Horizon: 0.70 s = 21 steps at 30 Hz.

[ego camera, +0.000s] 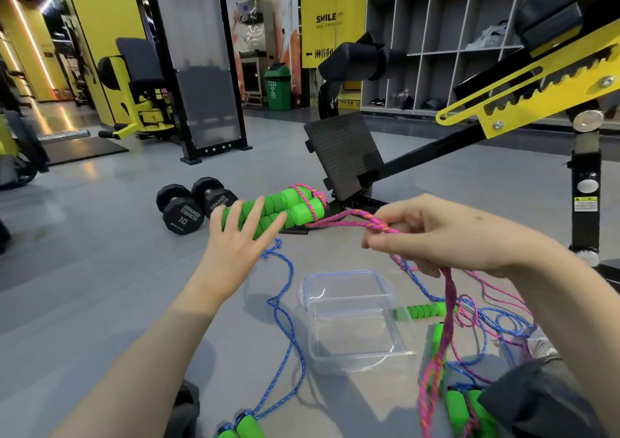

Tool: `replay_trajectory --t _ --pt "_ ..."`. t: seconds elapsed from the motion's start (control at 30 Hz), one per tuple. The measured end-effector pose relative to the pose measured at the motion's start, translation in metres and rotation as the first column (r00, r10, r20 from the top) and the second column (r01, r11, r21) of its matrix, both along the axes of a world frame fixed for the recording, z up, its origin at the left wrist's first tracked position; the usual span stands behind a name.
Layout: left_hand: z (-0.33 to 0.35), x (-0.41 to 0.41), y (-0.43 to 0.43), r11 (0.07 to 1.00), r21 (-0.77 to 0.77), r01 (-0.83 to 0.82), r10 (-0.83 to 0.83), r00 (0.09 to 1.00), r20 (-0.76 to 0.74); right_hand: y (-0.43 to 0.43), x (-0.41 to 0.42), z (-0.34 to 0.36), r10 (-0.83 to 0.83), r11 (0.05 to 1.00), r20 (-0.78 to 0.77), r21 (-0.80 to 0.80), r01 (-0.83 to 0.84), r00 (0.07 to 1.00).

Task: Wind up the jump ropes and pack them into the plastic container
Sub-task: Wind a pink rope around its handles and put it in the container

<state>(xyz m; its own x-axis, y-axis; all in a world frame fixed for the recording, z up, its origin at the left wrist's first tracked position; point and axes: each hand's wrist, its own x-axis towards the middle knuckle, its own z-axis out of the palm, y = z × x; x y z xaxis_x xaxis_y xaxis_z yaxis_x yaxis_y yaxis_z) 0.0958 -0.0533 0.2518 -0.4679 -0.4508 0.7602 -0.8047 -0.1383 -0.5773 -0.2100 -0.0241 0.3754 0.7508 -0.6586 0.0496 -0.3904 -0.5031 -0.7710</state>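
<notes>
My left hand (241,236) grips a pair of green foam handles (288,208) held side by side in the air. A pink jump rope (339,218) runs from their ends to my right hand (436,233), which pinches the bunched strands; the rest hangs down past my right knee. On the floor below sits the clear plastic container (399,357), with its lid (312,290) leaning at its far side. A blue jump rope (285,320) trails left of it to green handles (241,429) at the bottom edge. Another green handle (419,312) lies right of the container.
A tangle of blue and pink ropes (496,323) lies at the right by my knee, with more green handles (466,407). Two black dumbbells (191,206) sit on the floor ahead. A black and yellow bench frame (469,129) stands close at the right.
</notes>
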Motion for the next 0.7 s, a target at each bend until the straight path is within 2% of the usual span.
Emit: replay_trajectory --t 0.07,0.13,0.3,0.43,0.57,0.7 --pt "0.001 -0.003 0.0 0.999 0.025 0.031 -0.031 0.999 0.028 0.0 -0.006 0.003 0.06 0.998 0.001 -0.017 -0.06 0.998" --pt "0.002 -0.006 0.001 0.996 0.052 0.072 -0.075 0.996 0.058 -0.001 -0.011 0.006 0.048 0.998 0.068 -0.038 -0.046 0.996" --pt "0.009 -0.019 0.005 0.979 0.093 0.183 -0.194 0.973 0.128 -0.011 -0.017 0.009 -0.082 0.963 0.33 -0.217 0.16 0.941" --pt "0.009 -0.034 0.005 0.954 0.086 0.288 -0.3 0.932 0.201 -0.025 -0.021 0.003 -0.19 0.922 0.488 -0.211 0.326 0.852" --pt "0.011 -0.059 0.008 0.89 0.073 0.45 -0.456 0.869 0.193 -0.044 -0.026 -0.015 -0.267 0.905 0.535 -0.146 0.399 0.802" --pt "0.011 -0.081 0.014 0.841 0.06 0.538 -0.539 0.823 0.18 -0.06 -0.031 -0.035 -0.326 0.913 0.508 -0.049 0.404 0.797"
